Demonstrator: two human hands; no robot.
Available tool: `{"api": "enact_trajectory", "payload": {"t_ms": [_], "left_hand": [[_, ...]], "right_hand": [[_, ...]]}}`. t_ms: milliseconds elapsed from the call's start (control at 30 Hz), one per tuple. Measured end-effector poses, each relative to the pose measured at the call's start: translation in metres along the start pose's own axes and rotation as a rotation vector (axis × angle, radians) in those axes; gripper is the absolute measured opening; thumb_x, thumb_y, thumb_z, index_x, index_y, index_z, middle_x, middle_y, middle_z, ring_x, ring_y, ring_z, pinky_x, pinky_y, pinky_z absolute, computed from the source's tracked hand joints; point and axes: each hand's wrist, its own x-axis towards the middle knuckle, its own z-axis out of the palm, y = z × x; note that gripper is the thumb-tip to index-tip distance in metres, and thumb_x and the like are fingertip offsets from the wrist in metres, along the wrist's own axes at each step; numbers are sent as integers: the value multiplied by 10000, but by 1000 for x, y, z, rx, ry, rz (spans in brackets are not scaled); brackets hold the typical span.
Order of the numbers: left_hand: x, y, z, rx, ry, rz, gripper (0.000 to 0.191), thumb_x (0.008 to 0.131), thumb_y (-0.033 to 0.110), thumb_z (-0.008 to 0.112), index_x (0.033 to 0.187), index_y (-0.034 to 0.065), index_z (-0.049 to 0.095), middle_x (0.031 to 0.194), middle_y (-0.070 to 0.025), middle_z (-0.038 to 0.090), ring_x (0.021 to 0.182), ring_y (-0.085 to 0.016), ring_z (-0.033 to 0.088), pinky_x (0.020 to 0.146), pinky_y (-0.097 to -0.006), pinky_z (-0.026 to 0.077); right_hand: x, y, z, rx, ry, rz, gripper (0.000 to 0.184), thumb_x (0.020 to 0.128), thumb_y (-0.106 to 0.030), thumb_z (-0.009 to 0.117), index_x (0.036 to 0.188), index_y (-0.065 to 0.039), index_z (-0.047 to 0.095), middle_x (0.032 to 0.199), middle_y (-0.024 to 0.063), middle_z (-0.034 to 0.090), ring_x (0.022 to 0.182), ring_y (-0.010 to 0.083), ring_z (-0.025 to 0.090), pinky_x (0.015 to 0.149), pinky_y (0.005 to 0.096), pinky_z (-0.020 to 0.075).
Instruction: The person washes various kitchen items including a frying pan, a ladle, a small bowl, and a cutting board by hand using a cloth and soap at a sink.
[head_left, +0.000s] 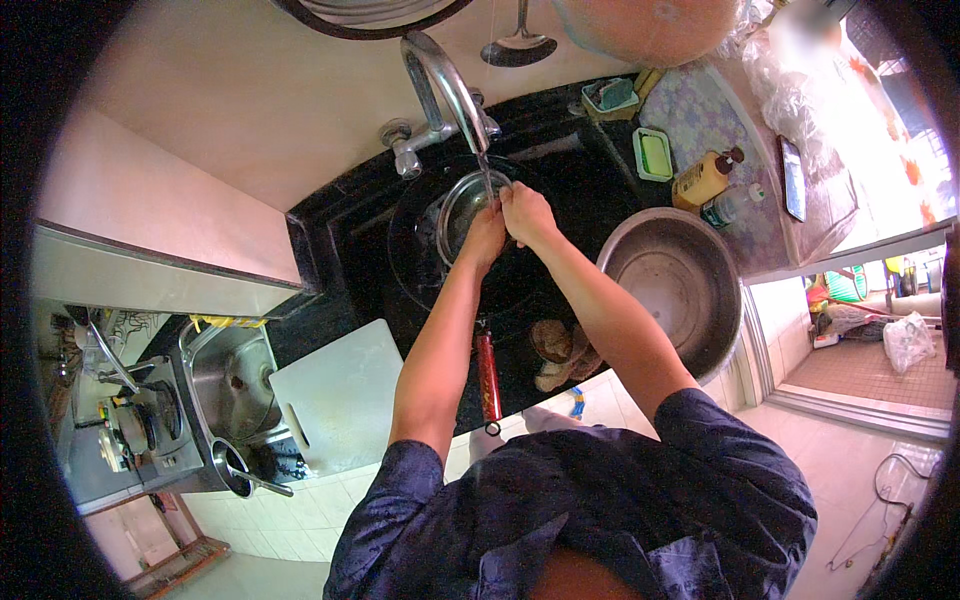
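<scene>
Water runs from the curved metal faucet (450, 82) onto my hands in the black sink. My left hand (491, 232) and my right hand (527, 214) meet at the near right side of a round glass lid or bowl (461, 214) with a metal rim. The fingers of my right hand are curled at its rim; whether either hand grips it is hard to tell. Beneath it lies a dark round pan (409, 255), whose red handle (489, 379) points towards me. A brown scrubber (552, 341) rests near the counter's front edge, beside my right forearm.
A large metal basin (675, 292) stands at the right. Behind it are a green soap bar (655, 155) in a dish, a yellow pump bottle (701, 180) and a phone (792, 178). A white cutting board (345, 397) lies at the left, near a steel sink (232, 386).
</scene>
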Motion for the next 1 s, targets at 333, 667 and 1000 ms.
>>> {"api": "enact_trajectory", "payload": {"t_ms": [333, 667, 1000], "left_hand": [[-57, 56, -27, 857, 295, 367, 408, 908, 389, 464, 770, 27, 593, 709, -199, 609, 656, -407, 589, 610, -480, 470], [-32, 40, -56, 852, 810, 603, 190, 836, 213, 573, 758, 39, 579, 781, -147, 566, 729, -349, 547, 647, -463, 443], [7, 81, 8, 635, 545, 386, 182, 822, 195, 539, 909, 39, 577, 961, -161, 548, 917, -382, 515, 770, -455, 435]], "right_hand": [[88, 24, 8, -339, -299, -500, 478, 939, -401, 345, 1120, -9, 549, 1192, 230, 524, 1071, 306, 547, 961, 394, 392], [59, 10, -3, 74, -187, -375, 392, 931, -350, 472, 819, 10, 579, 690, 88, 570, 650, 202, 508, 646, 355, 422], [44, 23, -19, 375, 8, -187, 507, 912, -413, 396, 919, 52, 597, 831, 124, 619, 766, 210, 543, 756, 351, 421]]}}
